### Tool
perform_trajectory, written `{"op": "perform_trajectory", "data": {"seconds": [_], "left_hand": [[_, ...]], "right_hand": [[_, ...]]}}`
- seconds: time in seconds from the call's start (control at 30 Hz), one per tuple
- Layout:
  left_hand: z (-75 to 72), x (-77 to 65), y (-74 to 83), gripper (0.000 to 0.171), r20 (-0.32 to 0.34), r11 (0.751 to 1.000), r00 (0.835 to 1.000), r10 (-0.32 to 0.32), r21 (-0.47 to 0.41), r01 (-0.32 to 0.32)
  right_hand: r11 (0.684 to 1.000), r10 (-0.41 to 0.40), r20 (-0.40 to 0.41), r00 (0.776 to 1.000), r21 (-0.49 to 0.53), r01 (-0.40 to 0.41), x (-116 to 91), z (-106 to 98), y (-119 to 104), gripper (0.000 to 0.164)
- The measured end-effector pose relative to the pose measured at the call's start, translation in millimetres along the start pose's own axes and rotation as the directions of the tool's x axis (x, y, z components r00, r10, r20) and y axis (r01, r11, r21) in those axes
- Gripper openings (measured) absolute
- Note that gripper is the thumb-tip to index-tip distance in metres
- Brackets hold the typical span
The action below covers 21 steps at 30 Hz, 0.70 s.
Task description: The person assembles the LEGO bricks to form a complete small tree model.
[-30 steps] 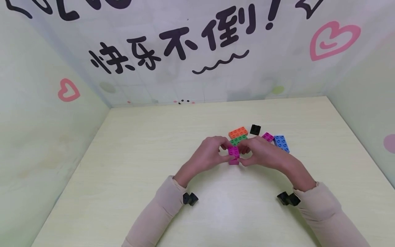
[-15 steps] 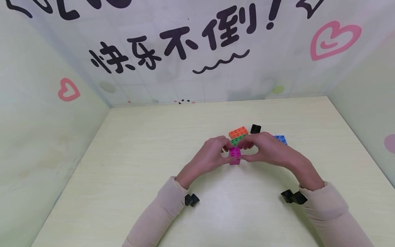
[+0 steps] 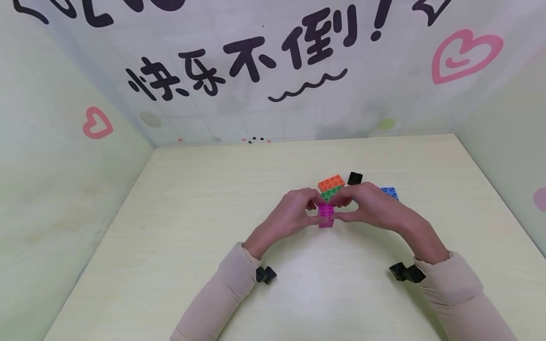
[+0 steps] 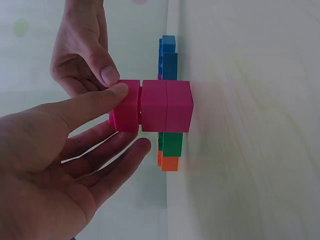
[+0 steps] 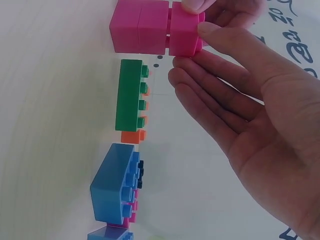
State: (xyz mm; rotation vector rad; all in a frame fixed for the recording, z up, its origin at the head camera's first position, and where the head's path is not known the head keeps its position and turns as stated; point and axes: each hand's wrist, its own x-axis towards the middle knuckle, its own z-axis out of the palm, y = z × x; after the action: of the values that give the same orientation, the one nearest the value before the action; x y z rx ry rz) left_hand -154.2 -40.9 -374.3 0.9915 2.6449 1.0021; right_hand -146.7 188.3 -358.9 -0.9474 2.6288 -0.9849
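Note:
Two magenta toy building bricks [image 4: 165, 106] stand joined as a stack on the table [image 3: 204, 208]. On top sits a third magenta brick [image 3: 326, 209], with a thin gap between it and the stack in both wrist views. My left hand [image 3: 292, 213] pinches this top brick, thumb on its near face and fingers behind. From the other side my right hand [image 3: 375, 203] pinches it too, its thumb [image 5: 212, 32] at the studded edge and its fingers at the far side. Just behind the stack lies a green brick [image 3: 330, 194].
An orange brick [image 3: 331, 183] lies beyond the green one, with a black brick [image 3: 355, 178] to its right. Blue bricks [image 5: 112, 182] and another magenta brick [image 5: 133, 202] are near my right hand, which partly hides them in the head view. A printed wall backdrop [image 3: 239, 109] rises behind.
My right hand has shifted slightly right and away from me, covering more of the blue and loose magenta bricks. Both hands stay at the top magenta brick, and the head view has shifted slightly.

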Motion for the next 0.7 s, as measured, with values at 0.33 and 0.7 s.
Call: {"op": "perform_trajectory", "data": {"seconds": [0.33, 0.7], "left_hand": [[-10.4, -1.8, -5.9, 0.028, 0.044, 0.997, 0.999, -0.027, -0.077, 0.031], [-8.8, -0.5, -3.2, 0.021, 0.033, 0.996, 0.999, -0.032, -0.081, 0.034]], "right_hand": [[1.000, 0.006, 0.005, 1.000, -0.014, -0.006, 0.7, -1.5, -2.3, 0.025], [1.000, 0.017, 0.003, 1.000, -0.008, -0.017, -0.1, 0.1, -0.2, 0.025]]}}
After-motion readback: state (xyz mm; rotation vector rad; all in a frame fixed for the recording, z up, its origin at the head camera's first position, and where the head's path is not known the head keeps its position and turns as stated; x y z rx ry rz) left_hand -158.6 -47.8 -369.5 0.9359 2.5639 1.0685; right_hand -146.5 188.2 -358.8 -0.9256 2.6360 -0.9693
